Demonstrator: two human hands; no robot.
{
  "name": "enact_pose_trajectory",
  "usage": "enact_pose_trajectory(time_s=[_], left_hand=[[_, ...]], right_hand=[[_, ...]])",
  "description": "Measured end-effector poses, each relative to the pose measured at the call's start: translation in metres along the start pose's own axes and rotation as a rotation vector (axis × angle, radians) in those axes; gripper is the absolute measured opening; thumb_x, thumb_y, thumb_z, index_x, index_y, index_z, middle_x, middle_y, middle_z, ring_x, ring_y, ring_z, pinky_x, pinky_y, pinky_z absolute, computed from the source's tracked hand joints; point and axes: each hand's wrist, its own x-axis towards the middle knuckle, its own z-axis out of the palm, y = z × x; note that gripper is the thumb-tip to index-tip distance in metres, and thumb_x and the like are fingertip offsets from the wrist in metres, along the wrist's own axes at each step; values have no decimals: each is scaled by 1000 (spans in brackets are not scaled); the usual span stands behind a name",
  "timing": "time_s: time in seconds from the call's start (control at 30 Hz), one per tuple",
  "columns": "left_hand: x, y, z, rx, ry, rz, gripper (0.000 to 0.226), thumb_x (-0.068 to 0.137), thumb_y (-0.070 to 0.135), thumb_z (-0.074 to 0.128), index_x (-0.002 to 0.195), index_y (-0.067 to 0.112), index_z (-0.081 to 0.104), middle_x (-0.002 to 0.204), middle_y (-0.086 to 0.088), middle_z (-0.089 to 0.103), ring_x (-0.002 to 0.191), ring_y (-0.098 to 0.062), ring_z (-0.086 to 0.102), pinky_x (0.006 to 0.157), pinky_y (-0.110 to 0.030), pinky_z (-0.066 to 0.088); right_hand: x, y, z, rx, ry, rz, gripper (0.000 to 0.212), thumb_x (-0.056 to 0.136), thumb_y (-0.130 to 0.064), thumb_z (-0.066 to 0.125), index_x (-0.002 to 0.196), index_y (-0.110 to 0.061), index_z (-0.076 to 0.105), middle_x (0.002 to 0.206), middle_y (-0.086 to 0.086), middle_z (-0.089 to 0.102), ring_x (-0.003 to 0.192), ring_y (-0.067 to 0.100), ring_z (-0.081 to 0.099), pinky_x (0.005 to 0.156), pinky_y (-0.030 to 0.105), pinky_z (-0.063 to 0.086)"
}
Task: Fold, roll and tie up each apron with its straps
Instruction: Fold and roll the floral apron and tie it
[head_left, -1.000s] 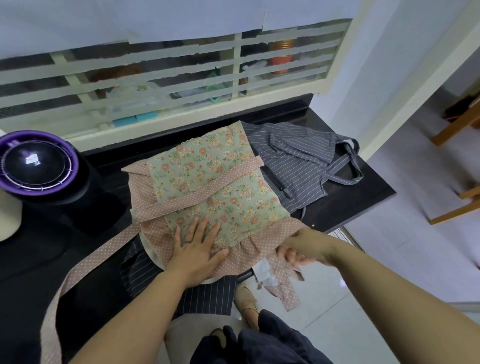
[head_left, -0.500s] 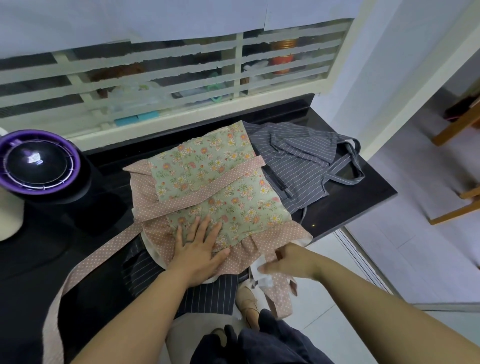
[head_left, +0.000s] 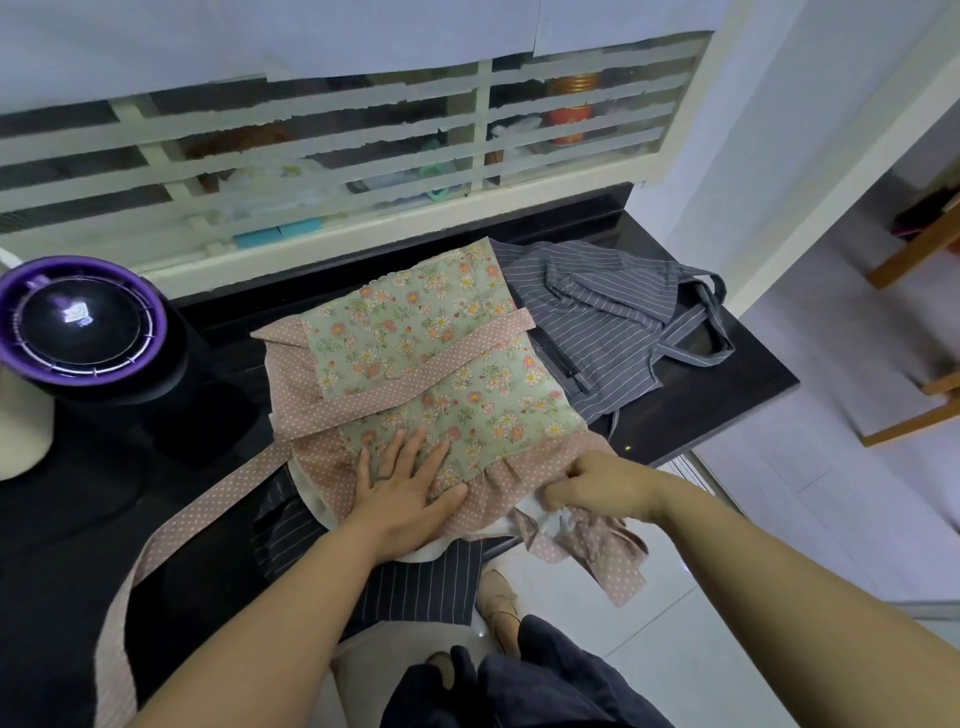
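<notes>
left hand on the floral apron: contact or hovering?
Touching. The head view shows the left hand lying flat on the floral apron, palm and spread fingers pressed onto the fabric by its pink dotted ruffle, with no gap.

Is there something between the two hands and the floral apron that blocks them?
Nothing visible does. The left hand presses flat on the floral apron, and the right hand grips its near edge.
</notes>
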Motion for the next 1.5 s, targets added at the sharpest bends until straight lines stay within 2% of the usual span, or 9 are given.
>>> enact_pose_trajectory(time_s=[0.1, 0.23, 0.53, 0.67, 0.77, 0.9, 1.07, 1.3, 1.5], left_hand=[[-2, -1, 1, 79, -24, 5, 91, 79, 82, 21, 149, 37, -16, 153, 6, -35, 133, -13, -41, 108, -50, -27], [-3, 1, 2, 165, -17, -1, 107, 76, 81, 43, 147, 35, -23, 151, 4, -38, 136, -18, -39, 108, -53, -25], [-1, -1, 3, 198, -37, 20, 125, 61, 87, 47, 144, 33, -30, 145, 4, -45, 133, -21, -42, 106, -55, -25], [-8, -7, 7, 84, 170, 30, 104, 60, 86, 12, 150, 38, -9, 158, 4, -21, 144, -18, -23, 110, -46, -23], [-23, -22, 15, 43, 385, -112, 99, 69, 85, -2, 153, 33, 1, 161, 0, -5, 147, -22, -4, 112, -40, -20], [-32, -39, 14, -74, 499, -303, 85, 85, 76, 22, 152, 22, 22, 157, -7, 19, 142, -28, 22, 116, -43, 11], [-20, -49, -21, 58, 898, -366, 39, 71, 17, 78, 106, 12, 63, 118, -15, 49, 99, -38, 56, 85, -50, 46], [18, -52, -61, 54, 526, -234, 47, 93, 34, 55, 138, 28, 44, 128, 6, 57, 124, -20, 47, 115, -46, 14], [-8, -58, -62, -524, 847, -315, 21, 81, 33, 72, 83, 28, 52, 77, 12, 51, 76, -11, 48, 65, -24, 39]], right_hand=[[-1, 20, 13, -153, -85, 181, 46, 86, -36, 58, 121, -7, 53, 110, 7, 61, 104, 24, 60, 91, 32, 50], [-5, 24, 12, -352, -222, 360, 65, 79, -57, 64, 124, -10, 54, 98, 5, 67, 87, 18, 66, 85, 31, 56], [6, -59, -29, -407, 206, -140, 41, 90, -45, 58, 89, -5, 69, 84, 6, 71, 78, 20, 68, 80, 38, 56], [45, -19, 12, -670, 341, -224, 76, 89, -68, 31, 151, -24, 23, 159, 8, 18, 144, 28, 18, 117, 53, 14], [59, 24, 39, -693, 334, -201, 93, 68, -81, -21, 147, -34, -14, 154, -3, -23, 146, 23, -17, 113, 55, -19], [67, 26, 36, -755, 373, -198, 97, 66, -83, -20, 149, -35, -10, 159, -6, -9, 148, 20, -9, 114, 52, -14], [86, -28, -2, -129, 495, -329, 41, 91, -44, 54, 125, -21, 60, 127, -1, 54, 117, 17, 50, 103, 33, 37], [138, -84, -49, 1351, 250, 97, 4, 90, -12, 61, 93, -10, 63, 83, 3, 57, 76, 14, 55, 71, 25, 49], [104, -162, -41, 773, 522, -392, 19, 90, -9, 54, 92, -24, 65, 80, -17, 63, 70, 7, 59, 65, 22, 51]])
